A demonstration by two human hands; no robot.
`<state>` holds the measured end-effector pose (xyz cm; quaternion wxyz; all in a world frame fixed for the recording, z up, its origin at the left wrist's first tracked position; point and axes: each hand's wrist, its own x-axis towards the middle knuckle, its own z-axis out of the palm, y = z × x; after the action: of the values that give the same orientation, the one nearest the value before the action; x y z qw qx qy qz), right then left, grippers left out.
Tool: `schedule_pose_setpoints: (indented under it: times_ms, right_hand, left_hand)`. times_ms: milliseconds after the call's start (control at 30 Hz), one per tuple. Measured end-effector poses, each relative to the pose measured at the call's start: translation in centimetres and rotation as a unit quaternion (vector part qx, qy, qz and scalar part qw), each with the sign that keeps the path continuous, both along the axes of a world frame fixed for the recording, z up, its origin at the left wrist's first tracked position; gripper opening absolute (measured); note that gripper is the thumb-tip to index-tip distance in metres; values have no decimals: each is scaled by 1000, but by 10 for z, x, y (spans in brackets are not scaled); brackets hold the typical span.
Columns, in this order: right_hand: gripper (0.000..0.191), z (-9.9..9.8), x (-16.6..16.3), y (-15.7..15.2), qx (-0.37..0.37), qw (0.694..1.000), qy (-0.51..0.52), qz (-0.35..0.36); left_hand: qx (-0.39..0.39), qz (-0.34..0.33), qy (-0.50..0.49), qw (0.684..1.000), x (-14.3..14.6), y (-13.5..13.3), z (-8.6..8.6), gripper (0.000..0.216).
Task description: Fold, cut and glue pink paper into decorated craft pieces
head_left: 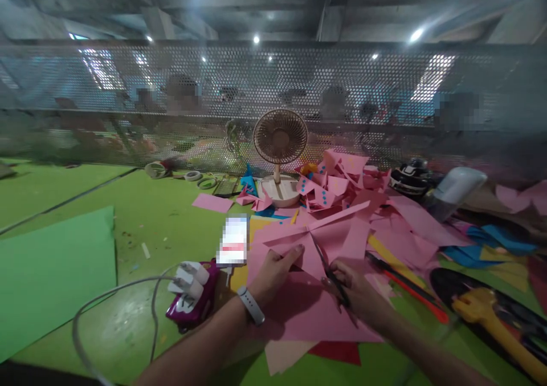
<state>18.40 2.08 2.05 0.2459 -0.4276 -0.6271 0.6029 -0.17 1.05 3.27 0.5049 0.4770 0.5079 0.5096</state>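
My right hand grips a pair of dark scissors, their blades pointing up and left at a pink sheet of paper. The blades look parted at the sheet's upper part; whether paper lies between them is hard to tell. My left hand, a white band on its wrist, pinches the pink paper between thumb and fingers just left of the scissors. A cut or folded pink strip slants above the blades. Beyond my hands rises a heap of folded pink paper pieces, some with blue dots.
Left of my hands are a lit phone and a purple power strip with white plugs and a looping cable. A fan stands behind. On the right lie a red-and-black cutter and a yellow-handled tool. Green sheet far left.
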Motion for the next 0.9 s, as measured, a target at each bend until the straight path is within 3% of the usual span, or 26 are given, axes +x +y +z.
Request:
schedule_pose_setpoints:
  times_ms: [133,267,433,633,733,900]
  right_hand:
    - [30,-3,1,0,40,999,9,3]
    - [33,-8,1,0,9,1000,-9,12]
    - [35,-13,4,6,23,1000,17,12]
    - [33,0,18,19,118,991,-52,-23]
    - [34,5,27,27,208,967,-128,-70]
    - [34,10,47,45,323,886,-311,-122]
  left_hand:
    - [-11,-7,-2,1000,0,-1,1,44]
    - [-11,5,-27,1000,1,-2,4,41]
    - [-11,104,-88,991,-1,3,8,40]
    - [-17,185,-133,973,-4,6,5,34]
    - [-27,181,-141,973,-3,7,3,34]
    - [-43,162,-147,975,-4,8,-2,31]
